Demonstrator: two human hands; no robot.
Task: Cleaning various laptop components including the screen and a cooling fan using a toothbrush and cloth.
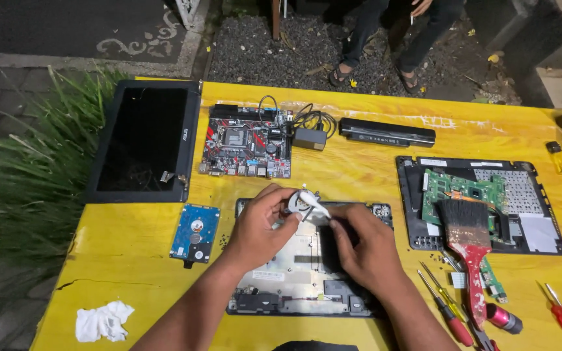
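Head view: left hand (pixel 258 227) and right hand (pixel 359 250) are both closed on a small fan (pixel 296 203), pinching a white wipe (pixel 313 207) against it, above the open laptop base (pixel 307 273). The fan looks round, dark, partly hidden by the wipe (blades hard to make out). Stripping seems well along: screen (pixel 143 140), battery (pixel 387 132), drive (pixel 195 232) and second chassis (pixel 479 205) lie apart on the yellow table (pixel 131 260); cleaning looks unfinished. Brush (pixel 468 244) and screwdrivers (pixel 447 309) lie right.
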